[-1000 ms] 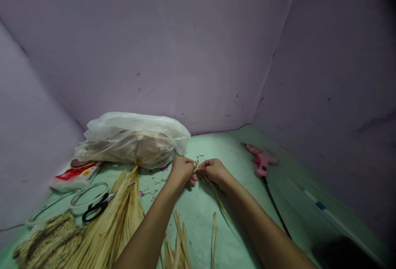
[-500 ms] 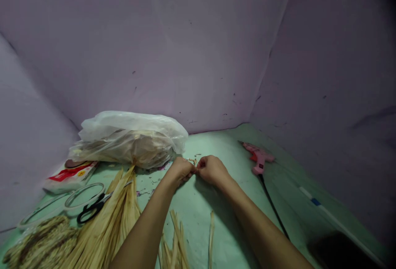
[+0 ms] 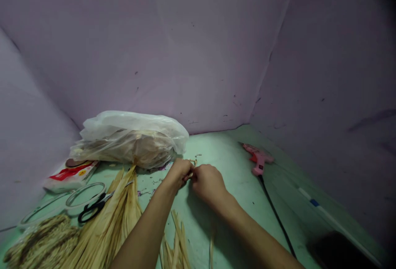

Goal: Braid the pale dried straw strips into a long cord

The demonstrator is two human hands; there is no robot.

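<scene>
My left hand (image 3: 180, 171) and my right hand (image 3: 208, 181) meet above the green tabletop, fingertips pinched together. Between them they grip a thin strip of dried plant fibre (image 3: 194, 161); a small twisted tan bit shows just beyond the fingertips, and the rest is hidden by the fingers. Several cut fibre strips (image 3: 177, 240) lie below, between my forearms. To the left of my left arm spreads a large bundle of pale dried leaf strips (image 3: 105, 215).
A plastic bag of dried material (image 3: 133, 139) stands against the wall. At left are scissors (image 3: 91, 211), white rings (image 3: 85, 194), braided rope (image 3: 41, 242) and a red-white packet (image 3: 71, 174). A pink glue gun (image 3: 259, 157) with black cord lies at right, near a dark blurred object (image 3: 337, 250).
My right hand has turned and shifted slightly left and down, closing up against my left hand. The left hand stays nearly in place.
</scene>
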